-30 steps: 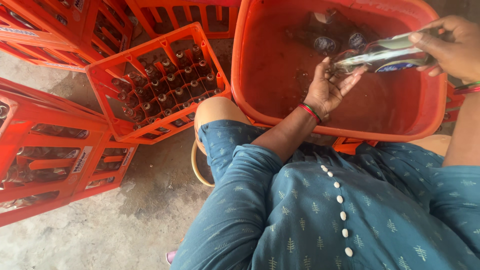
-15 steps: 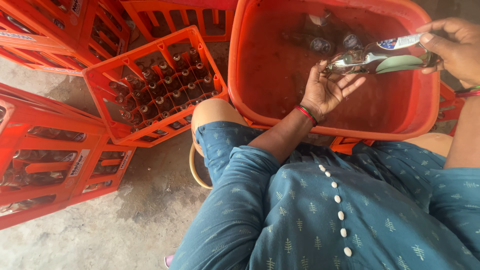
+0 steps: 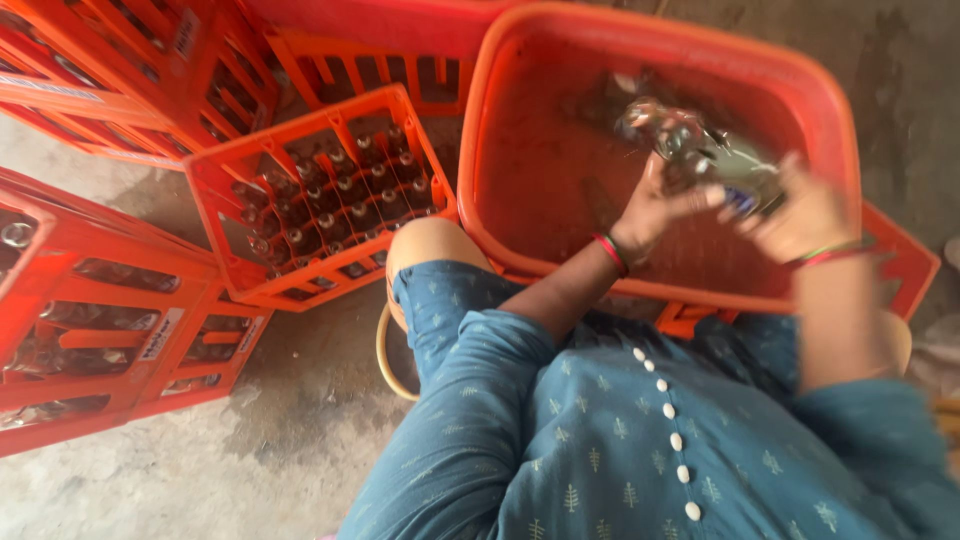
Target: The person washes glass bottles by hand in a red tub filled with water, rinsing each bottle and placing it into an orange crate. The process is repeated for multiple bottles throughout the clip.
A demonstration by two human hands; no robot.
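Both hands hold one glass bottle (image 3: pixel 705 160) over the red tub (image 3: pixel 840 110), at 1 o'clock in view: left hand (image 3: pixel 655 205) closed on the lower body, right hand (image 3: pixel 800 215) wrapped near the labelled end, though blur hides the finger detail. Risk: wet glass could slip and strike bottles in the tub. The crate of bottles (image 3: pixel 320 200) sits at 10 o'clock.

Crate (image 3: pixel 320 195) of bottles left of tub (image 3: pixel 560 200)

Orange crate (image 3: pixel 318 200) of dark bottles (image 3: pixel 345 185); stacked crates (image 3: pixel 90 310) beside.
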